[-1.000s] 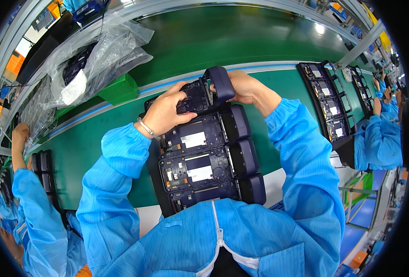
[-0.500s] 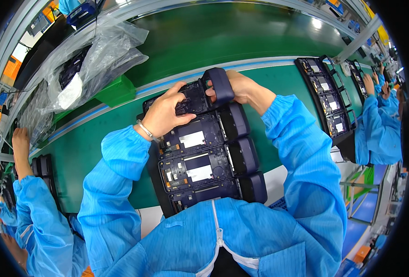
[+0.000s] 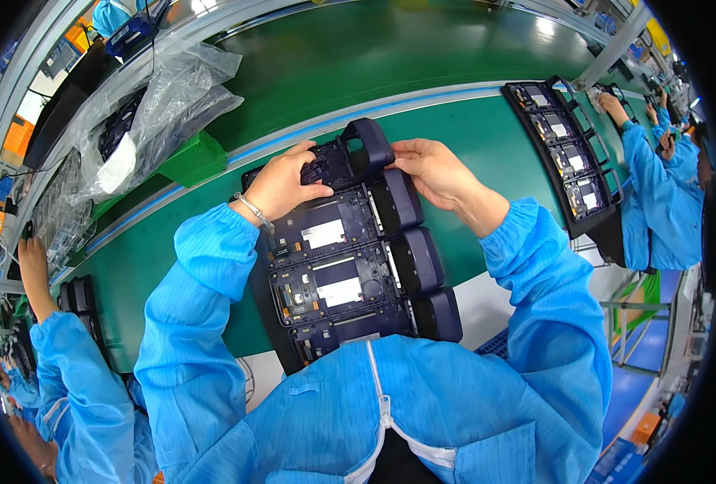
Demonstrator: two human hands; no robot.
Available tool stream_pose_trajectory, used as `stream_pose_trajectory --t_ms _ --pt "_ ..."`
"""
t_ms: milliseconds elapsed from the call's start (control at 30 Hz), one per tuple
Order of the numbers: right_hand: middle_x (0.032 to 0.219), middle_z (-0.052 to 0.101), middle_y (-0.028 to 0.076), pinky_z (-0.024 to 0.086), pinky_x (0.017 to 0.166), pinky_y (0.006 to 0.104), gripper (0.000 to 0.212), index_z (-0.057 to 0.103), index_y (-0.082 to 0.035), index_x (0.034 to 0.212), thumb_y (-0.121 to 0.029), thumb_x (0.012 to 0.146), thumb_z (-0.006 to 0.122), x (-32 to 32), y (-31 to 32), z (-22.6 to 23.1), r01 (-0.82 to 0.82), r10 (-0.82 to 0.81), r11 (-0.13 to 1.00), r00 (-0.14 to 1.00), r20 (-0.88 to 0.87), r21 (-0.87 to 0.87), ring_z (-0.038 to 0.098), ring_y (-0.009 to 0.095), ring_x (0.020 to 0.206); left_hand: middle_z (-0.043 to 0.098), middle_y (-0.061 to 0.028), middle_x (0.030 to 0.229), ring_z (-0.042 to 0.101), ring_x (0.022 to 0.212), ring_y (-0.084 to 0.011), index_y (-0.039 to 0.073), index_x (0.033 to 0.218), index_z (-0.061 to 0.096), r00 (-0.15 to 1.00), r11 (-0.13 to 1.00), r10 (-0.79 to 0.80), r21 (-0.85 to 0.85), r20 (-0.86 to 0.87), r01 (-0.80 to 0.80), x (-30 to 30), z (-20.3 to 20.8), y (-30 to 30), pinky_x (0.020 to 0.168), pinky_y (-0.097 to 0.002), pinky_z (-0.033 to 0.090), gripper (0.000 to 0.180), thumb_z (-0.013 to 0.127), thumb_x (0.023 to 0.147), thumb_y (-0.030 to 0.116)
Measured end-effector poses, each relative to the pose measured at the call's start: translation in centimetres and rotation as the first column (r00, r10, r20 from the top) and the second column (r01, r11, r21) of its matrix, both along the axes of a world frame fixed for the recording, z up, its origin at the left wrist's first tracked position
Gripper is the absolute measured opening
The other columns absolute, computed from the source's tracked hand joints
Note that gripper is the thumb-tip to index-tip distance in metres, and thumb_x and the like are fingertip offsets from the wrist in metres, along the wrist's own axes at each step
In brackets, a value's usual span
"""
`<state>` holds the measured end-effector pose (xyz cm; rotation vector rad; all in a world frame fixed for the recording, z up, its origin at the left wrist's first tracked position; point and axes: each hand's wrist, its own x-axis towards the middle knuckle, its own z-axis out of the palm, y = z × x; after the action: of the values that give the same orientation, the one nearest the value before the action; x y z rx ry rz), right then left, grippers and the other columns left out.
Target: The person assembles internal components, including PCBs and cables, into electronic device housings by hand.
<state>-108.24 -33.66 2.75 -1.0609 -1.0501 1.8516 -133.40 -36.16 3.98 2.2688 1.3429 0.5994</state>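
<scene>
Several dark blue handheld device housings lie in a row on a long dark tray [image 3: 269, 310], their insides with boards and white labels facing up. My left hand [image 3: 281, 184], with a bracelet at the wrist, grips the left part of the farthest device housing [image 3: 330, 165]. At that housing's right end stands a raised, hollow end part [image 3: 370, 143]. My right hand [image 3: 445, 176] has thumb and forefinger closed at its outer right edge; exactly what the fingertips grip is partly hidden. Nearer me lie a second housing [image 3: 323, 218] and a third housing [image 3: 338, 278].
A green workbench [image 3: 172, 282] bears the tray. Behind its rail runs a green belt [image 3: 358, 56]. Clear plastic bags [image 3: 172, 97] and a green bin [image 3: 196, 161] are at the left. Another loaded tray [image 3: 564, 153] lies at the right. Co-workers' blue sleeves [image 3: 657, 194] show at both sides.
My right hand has come out of the hollow end part to its outer right edge. My left hand stays on the housing. The view has shifted slightly.
</scene>
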Motion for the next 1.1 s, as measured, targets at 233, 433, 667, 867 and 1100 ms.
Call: stream_pose_trajectory --t_ms 233,433,667,867,1100 --pt "0.119 0.05 0.012 0.043 0.089 0.0308 0.042 0.041 0.003 0.125 -0.003 0.086 0.051 -0.2 -2.1 2.0 -0.092 -0.416 0.664 0.779 0.469 0.742 0.052 0.022 0.105 0.061 -0.0098 0.104 0.057 0.071 -0.0149 -0.001 0.095 0.058 0.965 0.977 0.181 -0.144 0.191 -0.155 1.6 1.6 -1.6 0.064 -0.0257 0.046 0.03 0.069 0.076 0.02" --pt "0.066 0.057 0.006 0.044 0.051 0.0229 0.015 0.059 0.007 0.093 -0.004 0.083 0.056 -3.1 -3.6 4.7 -0.143 0.087 0.815 0.988 0.126 0.561 0.054 0.01 0.057 0.039 0.0057 0.053 0.035 0.043 -0.0045 0.001 0.099 0.06 0.746 0.746 0.212 -0.597 0.632 0.294 4.7 3.4 -4.6 0.039 -0.0176 0.027 0.024 0.058 0.086 0.022" --pt "0.08 0.063 0.006 0.048 0.062 0.0214 0.016 0.061 0.003 0.094 -0.005 0.081 0.063 -2.2 -3.8 4.5 -0.119 0.076 0.862 0.991 0.107 0.493 0.058 0.009 0.069 0.057 -0.0139 0.098 0.041 0.054 -0.0041 -0.001 0.113 0.049 0.468 0.66 0.375 -0.585 0.8 0.47 6.0 2.7 -5.7 0.04 -0.016 0.031 0.033 0.054 0.089 0.021" --pt "0.08 0.062 0.008 0.051 0.066 0.026 0.013 0.057 0.001 0.088 -0.008 0.081 0.064 -0.9 -3.2 4.5 0.076 -0.088 0.925 0.996 0.017 0.371 0.06 0.014 0.069 0.058 -0.0122 0.095 0.04 0.052 -0.0042 -0.001 0.11 0.049 0.37 0.679 0.526 -0.64 0.766 0.36 6.1 3.0 -6.1 0.04 -0.016 0.03 0.031 0.056 0.088 0.02" --pt "0.078 0.061 0.008 0.051 0.066 0.0272 0.014 0.056 0.0 0.085 -0.011 0.081 0.065 -0.4 -3.4 4.6 0.088 -0.088 0.96 0.996 -0.013 0.266 0.06 0.015 0.068 0.058 -0.0098 0.086 0.038 0.048 -0.003 -0.001 0.107 0.05 0.429 0.687 0.522 -0.662 0.737 0.302 6.1 2.9 -6.3 0.039 -0.0172 0.028 0.03 0.06 0.085 0.017"
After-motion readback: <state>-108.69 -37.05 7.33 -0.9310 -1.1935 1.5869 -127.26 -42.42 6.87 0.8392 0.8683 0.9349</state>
